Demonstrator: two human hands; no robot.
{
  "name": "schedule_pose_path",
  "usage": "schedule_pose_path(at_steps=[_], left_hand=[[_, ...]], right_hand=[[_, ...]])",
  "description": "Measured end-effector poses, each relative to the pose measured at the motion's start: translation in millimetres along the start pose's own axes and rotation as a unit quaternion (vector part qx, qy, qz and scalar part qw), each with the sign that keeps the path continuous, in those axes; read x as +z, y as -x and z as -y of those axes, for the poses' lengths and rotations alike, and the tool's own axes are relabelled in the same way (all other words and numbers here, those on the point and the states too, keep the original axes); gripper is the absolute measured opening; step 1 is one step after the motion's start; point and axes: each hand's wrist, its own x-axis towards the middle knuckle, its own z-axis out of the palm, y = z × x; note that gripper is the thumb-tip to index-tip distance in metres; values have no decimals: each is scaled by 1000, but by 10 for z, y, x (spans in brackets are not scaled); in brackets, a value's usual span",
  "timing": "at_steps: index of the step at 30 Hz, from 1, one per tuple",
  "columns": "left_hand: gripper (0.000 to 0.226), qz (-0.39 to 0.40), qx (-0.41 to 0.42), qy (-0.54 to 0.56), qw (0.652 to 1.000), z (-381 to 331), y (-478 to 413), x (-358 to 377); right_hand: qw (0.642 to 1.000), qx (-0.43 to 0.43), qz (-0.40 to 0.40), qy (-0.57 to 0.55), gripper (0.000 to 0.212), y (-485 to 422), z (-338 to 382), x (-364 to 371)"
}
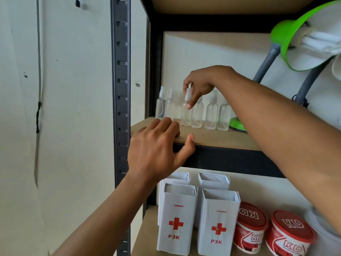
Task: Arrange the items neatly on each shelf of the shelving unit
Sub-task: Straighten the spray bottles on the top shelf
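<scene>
Nearly tidy row: six clear plastic spray bottles (212, 113)
Right hand (201, 85): pinches third cap (188, 94) (likely final nudge)
Left hand (156, 150): relaxed on wooden shelf (217, 139)
Lower frame: white first-aid boxes (177, 218) orderly

Pale wall (73, 126) with small scuff marks (25, 76), thin grey cable (39, 52) running down it, black clip (77, 3) near its top

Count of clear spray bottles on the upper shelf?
6 spray bottles in a row on the upper shelf: two at left; third, pinched by the right hand; three to its right. The arm may hide more.
</scene>
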Motion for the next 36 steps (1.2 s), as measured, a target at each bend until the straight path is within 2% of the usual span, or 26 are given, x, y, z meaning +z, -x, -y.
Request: schedule_pose_path(at_steps=[3,15,36], left_hand=[[49,1,0,3,1000,5,-1,-1],[47,-8,-2,6,1000,13,7,28],[46,-3,-7,3,1000,8,15,27]], right_hand=[[999,-7,-25,-22,62,-58,-2,85],[996,83,-15,28,76,-326,306,194],[995,89,-42,0,88,-306,287,250]])
